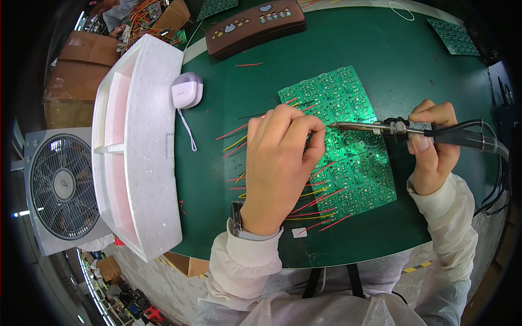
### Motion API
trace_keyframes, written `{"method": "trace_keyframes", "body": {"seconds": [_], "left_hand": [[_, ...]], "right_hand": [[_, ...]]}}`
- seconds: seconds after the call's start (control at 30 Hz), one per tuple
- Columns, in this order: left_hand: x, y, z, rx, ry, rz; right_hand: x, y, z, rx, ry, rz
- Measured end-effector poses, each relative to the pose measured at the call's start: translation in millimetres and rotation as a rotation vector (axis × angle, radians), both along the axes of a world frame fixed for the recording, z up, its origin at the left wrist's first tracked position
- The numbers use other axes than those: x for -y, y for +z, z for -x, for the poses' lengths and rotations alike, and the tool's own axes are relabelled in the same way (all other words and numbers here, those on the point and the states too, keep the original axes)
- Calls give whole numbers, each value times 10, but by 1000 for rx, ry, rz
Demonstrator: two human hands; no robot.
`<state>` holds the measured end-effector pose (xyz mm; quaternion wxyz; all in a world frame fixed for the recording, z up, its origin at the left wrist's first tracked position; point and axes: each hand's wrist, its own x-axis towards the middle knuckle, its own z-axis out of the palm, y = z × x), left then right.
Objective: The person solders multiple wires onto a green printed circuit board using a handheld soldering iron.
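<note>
A green circuit board panel (359, 163) lies on the green mat, right of centre. Many thin red, yellow and black wires (321, 204) run out along its left side, some passing under my left hand (283, 155). That hand is closed in a pinch over the panel's left edge; whatever its fingertips hold is hidden. My right hand (435, 146) grips a soldering iron (391, 127) from the right. The iron points left, its tip at the panel close beside my left fingers. I cannot tell whether the tip touches a pad.
A white foam box (155, 146) stands to the left, beside a lilac case (187, 91) with a strap. Behind lies a brown pencil case (255, 30). Another circuit board (454, 37) is at the far right. A grey fan (64, 185) stands beyond the box. The iron's cable trails right.
</note>
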<state>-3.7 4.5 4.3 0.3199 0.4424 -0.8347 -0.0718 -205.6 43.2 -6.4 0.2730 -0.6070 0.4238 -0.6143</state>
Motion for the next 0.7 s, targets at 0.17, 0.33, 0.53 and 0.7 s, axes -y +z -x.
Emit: {"method": "trace_keyframes", "body": {"seconds": [0.17, 0.33, 0.53, 0.7], "left_hand": [[7, -18, 12, -29, -34, 42], [-1, 4, 20, -6, -5, 10], [-10, 15, 32, -15, -10, 17], [-17, 28, 34, -25, -16, 26]], "right_hand": [[2, 48, 22, -32, 9, -22], [4, 73, 20, -16, 38, -34], [-26, 44, -5, 46, 43, -38], [-10, 20, 16, 77, 8, 41]]}}
